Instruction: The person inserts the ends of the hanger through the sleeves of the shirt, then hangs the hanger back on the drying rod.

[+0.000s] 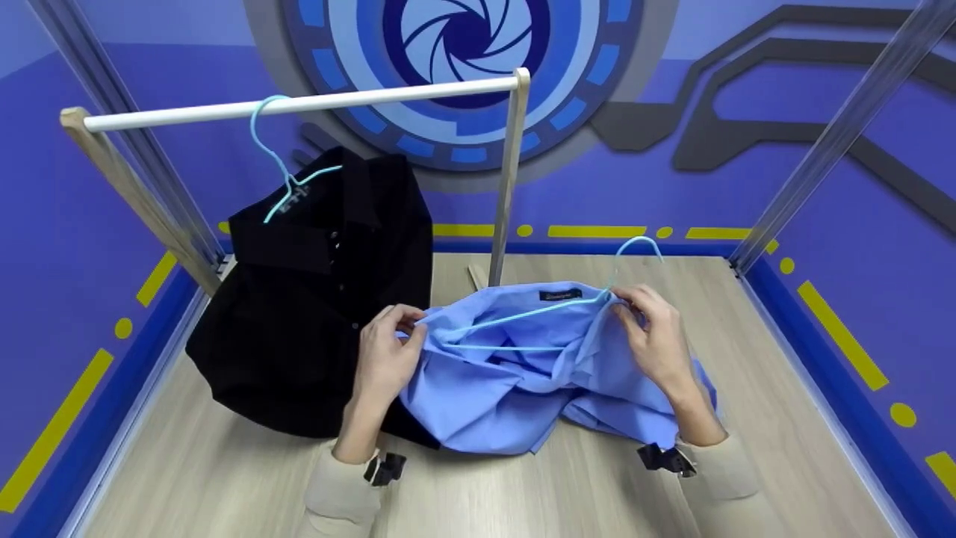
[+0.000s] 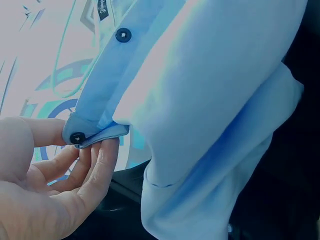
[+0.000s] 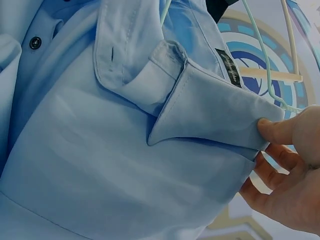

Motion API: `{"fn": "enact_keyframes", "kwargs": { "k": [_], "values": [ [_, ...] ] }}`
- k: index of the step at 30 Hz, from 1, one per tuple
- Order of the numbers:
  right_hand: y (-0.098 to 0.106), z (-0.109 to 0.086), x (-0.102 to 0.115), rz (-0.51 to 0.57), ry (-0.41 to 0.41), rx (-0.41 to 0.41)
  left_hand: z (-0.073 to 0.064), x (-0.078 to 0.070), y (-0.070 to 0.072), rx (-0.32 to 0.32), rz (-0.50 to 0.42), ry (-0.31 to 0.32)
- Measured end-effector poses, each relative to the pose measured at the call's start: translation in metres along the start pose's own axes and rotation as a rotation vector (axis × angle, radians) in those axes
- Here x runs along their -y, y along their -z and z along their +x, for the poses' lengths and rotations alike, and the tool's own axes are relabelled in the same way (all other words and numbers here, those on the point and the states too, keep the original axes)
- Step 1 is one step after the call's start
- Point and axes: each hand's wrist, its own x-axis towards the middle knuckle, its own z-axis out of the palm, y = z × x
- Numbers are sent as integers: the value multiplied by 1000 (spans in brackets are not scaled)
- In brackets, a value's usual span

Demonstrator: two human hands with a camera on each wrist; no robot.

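A light blue shirt (image 1: 478, 411) is bunched above the wooden tabletop, with a pale turquoise hanger (image 1: 515, 347) inside its neck opening. My left hand (image 1: 385, 359) pinches the shirt's edge on the left; in the left wrist view, thumb and fingers hold a corner with a dark button (image 2: 77, 138). At the other side my right hand (image 1: 657, 336) pinches the folded collar (image 3: 215, 110) close to the base of the hanger's hook. The hook sticks up free of the cloth. A dark label (image 1: 560, 294) shows inside the collar.
Left of the blue shirt, a black shirt (image 1: 299, 321) hangs on another turquoise hanger (image 1: 261, 138) from a rack's white bar (image 1: 403, 94). The rack's wooden post (image 1: 509, 172) stands behind the blue shirt. Blue patterned walls enclose the tabletop (image 1: 762, 388).
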Motion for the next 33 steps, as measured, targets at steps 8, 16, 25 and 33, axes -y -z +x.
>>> {"fn": "enact_keyframes", "kwargs": {
  "k": [8, 16, 25, 33],
  "values": [
    [-2, 0, -1, -42, 24, -19, -1, -7, 3, -59, 5, -33],
    [-5, 0, -2, -77, 55, -41, -2, -11, 4, -98, -9, -83],
    [-8, -1, -3, -120, 85, -40, -3, -18, 5, -123, -12, -114],
    [-10, -2, -1, -140, 93, -40, -4, -26, 6, -133, -21, -135]
  ]
}}
